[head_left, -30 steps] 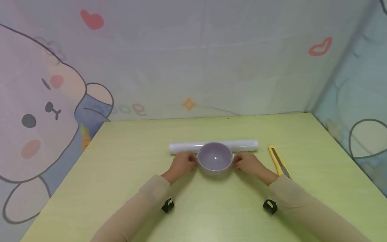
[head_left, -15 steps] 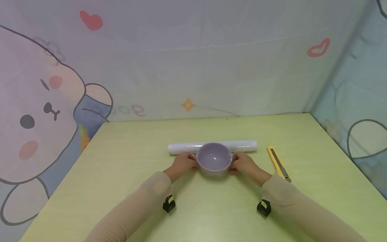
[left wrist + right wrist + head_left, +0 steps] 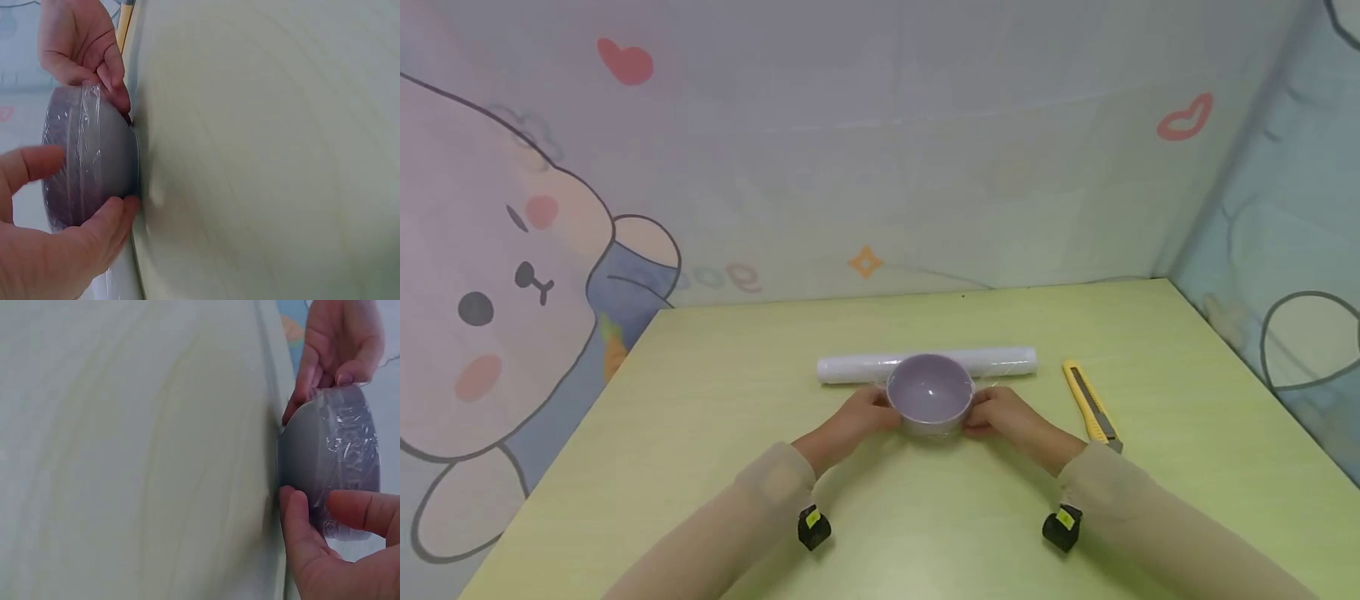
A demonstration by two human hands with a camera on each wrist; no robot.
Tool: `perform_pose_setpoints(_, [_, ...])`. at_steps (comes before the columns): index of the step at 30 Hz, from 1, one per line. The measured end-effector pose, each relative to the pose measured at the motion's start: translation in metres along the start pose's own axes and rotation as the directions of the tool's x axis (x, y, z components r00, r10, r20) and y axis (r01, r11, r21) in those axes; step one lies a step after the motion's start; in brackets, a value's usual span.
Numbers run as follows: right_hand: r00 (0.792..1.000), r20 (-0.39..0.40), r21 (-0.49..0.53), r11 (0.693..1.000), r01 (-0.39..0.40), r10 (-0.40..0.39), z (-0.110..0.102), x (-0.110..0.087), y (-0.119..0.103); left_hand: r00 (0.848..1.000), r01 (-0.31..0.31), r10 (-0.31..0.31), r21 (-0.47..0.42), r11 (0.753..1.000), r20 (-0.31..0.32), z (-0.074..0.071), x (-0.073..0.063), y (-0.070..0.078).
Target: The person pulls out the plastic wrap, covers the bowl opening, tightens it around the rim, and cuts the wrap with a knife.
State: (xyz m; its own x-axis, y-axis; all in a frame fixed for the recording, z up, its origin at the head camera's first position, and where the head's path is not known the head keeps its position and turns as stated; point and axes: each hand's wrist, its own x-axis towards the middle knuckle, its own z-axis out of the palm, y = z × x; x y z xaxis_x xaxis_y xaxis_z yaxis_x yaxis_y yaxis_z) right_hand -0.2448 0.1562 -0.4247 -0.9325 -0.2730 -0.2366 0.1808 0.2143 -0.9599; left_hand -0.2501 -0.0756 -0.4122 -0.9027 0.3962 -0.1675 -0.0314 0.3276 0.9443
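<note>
We see the bowl held between the curled fingers and thumbs of the left hand and right hand, the step being, we judge, smoothing clear film downward, the next move calling for even pressing between those fingers.

Desk: pale green | Knife: yellow, lies on the desk | Wall: red hearts, one orange star, a cartoon animal
</note>
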Motion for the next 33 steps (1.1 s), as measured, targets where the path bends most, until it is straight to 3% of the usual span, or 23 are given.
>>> perform_pose_setpoints(5, [0.998, 0.057, 0.061, 0.998, -0.004, 0.001, -0.001, -0.009, -0.001, 1.000, -0.014, 0.015, -0.032, 0.999, 0.017, 0.013, 0.000, 0.002])
perform_pose_setpoints(10, [0.998, 0.066, 0.025, 1.000, -0.015, 0.014, 0.008, -0.012, -0.007, 0.995, -0.022, 0.026, 0.052, 0.998, -0.093, 0.032, -0.003, 0.000])
perform_pose_setpoints(12, [0.999, 0.029, -0.017, 1.000, -0.025, 0.025, 0.015, -0.012, -0.009, 0.989, -0.021, 0.037, 0.112, 0.993, -0.143, 0.037, -0.004, -0.003])
perform_pose_setpoints(16, [0.994, -0.103, -0.106, 0.993, -0.049, 0.038, 0.028, -0.011, -0.012, 0.969, -0.083, 0.127, 0.206, 0.975, -0.211, 0.043, -0.004, -0.006])
perform_pose_setpoints(20, [0.982, -0.184, -0.127, 0.990, -0.058, 0.034, 0.037, -0.011, -0.014, 0.954, -0.114, 0.176, 0.249, 0.962, -0.243, 0.045, -0.003, -0.007])
perform_pose_setpoints(27, [0.964, -0.259, -0.084, 0.993, -0.080, 0.055, 0.041, -0.012, -0.015, 0.949, -0.111, 0.165, 0.205, 0.973, -0.267, 0.048, -0.002, -0.003])
perform_pose_setpoints(33, [0.972, -0.212, 0.092, 0.992, -0.083, 0.100, 0.035, -0.017, -0.013, 0.944, -0.044, 0.081, 0.122, 0.992, -0.319, 0.052, -0.002, 0.000])
